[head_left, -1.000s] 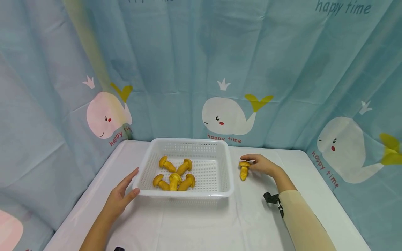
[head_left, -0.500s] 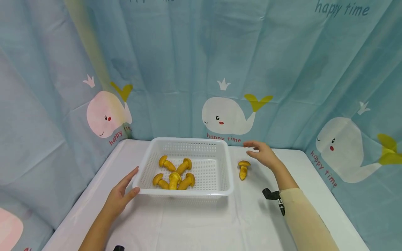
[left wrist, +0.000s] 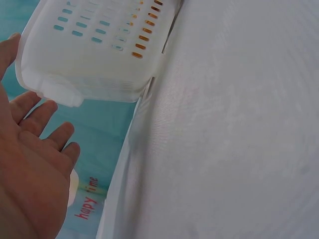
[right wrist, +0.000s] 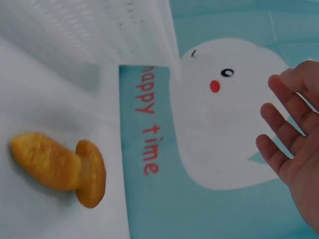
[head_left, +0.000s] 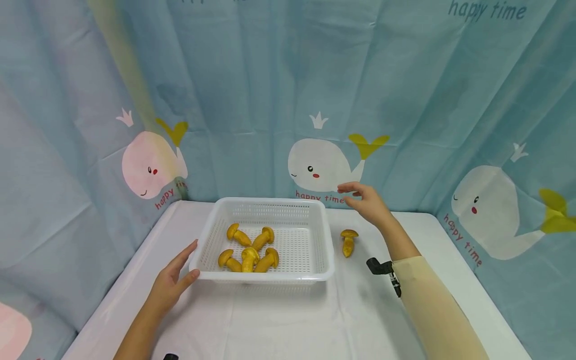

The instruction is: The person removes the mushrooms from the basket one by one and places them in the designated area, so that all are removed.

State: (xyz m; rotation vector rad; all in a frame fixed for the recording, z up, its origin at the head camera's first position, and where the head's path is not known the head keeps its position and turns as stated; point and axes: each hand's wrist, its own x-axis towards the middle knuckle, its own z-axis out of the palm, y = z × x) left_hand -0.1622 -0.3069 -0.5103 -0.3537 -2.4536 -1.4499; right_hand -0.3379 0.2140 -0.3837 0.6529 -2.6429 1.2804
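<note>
A white perforated plastic basket (head_left: 265,276) stands on the table with several yellow-brown mushrooms (head_left: 249,257) in its left half. My left hand (head_left: 168,289) rests against the basket's left front corner, thumb at the rim and the other fingers loosely extended. One more mushroom (head_left: 348,243) lies on the table to the right of the basket, its cap towards the back. Above and behind that mushroom, my right hand (head_left: 368,202) hovers with relaxed fingers and holds nothing. The right wrist view shows this mushroom (right wrist: 55,164) well apart from the fingers.
A white cloth (head_left: 279,325) covers the table. Close behind it hangs a blue curtain (head_left: 252,100) printed with whales, which also runs along both sides. A small black device (head_left: 380,267) is fixed near my right wrist.
My right hand has left the mushroom beside the basket, rising and moving back, then slightly left. That mushroom stays on the table. The left hand and basket look unmoved.
</note>
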